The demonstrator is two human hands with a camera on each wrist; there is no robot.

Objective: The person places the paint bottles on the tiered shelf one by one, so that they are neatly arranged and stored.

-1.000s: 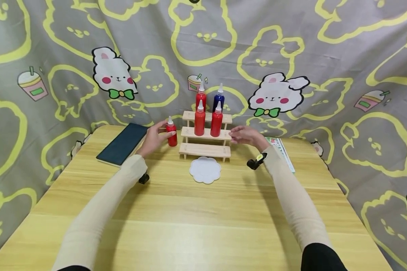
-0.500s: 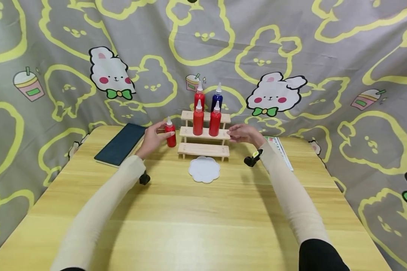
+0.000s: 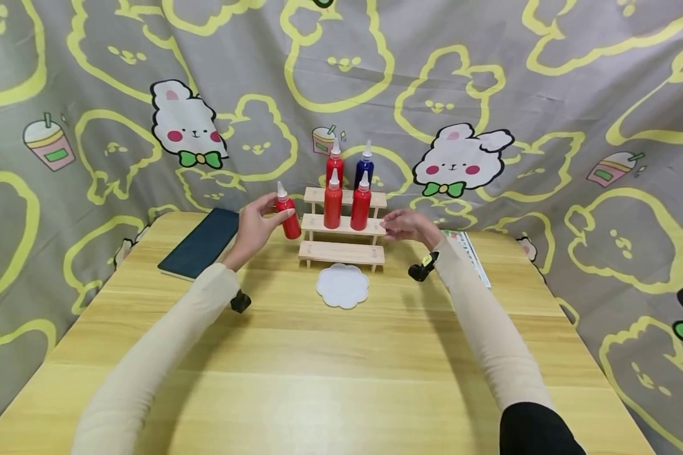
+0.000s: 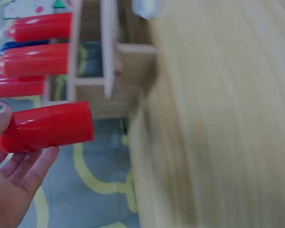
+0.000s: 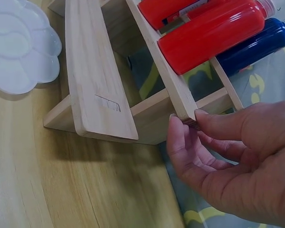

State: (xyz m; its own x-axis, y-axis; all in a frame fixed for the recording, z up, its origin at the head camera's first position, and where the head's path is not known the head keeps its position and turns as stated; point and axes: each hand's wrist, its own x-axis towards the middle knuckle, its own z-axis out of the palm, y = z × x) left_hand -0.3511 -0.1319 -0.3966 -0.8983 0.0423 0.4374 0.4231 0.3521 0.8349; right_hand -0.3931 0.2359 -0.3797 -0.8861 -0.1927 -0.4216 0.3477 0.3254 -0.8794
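Note:
My left hand (image 3: 254, 229) grips a red squeeze bottle (image 3: 288, 217) with a white pointed cap, tilted and raised off the table just left of the wooden tiered rack (image 3: 341, 253). In the left wrist view, thumb and fingers wrap the cap end of that bottle (image 4: 47, 127). At the rack's right side, my right hand (image 3: 411, 226) pinches the end of the middle shelf (image 5: 183, 102) between thumb and fingers. Two red bottles (image 3: 332, 208) stand on this middle shelf. Another red bottle (image 3: 334, 167) and a dark blue one (image 3: 365, 167) stand on the top shelf.
A white flower-shaped palette (image 3: 343, 285) lies in front of the rack on the wooden table (image 3: 341, 379). To the left is a dark flat tablet-like board (image 3: 200, 243); a printed sheet (image 3: 471, 253) lies at the right. A patterned curtain (image 3: 239, 57) hangs close behind.
The left hand has lifted the red bottle from the table and tilted it, its cap leaning left. The right hand stays at the shelf end.

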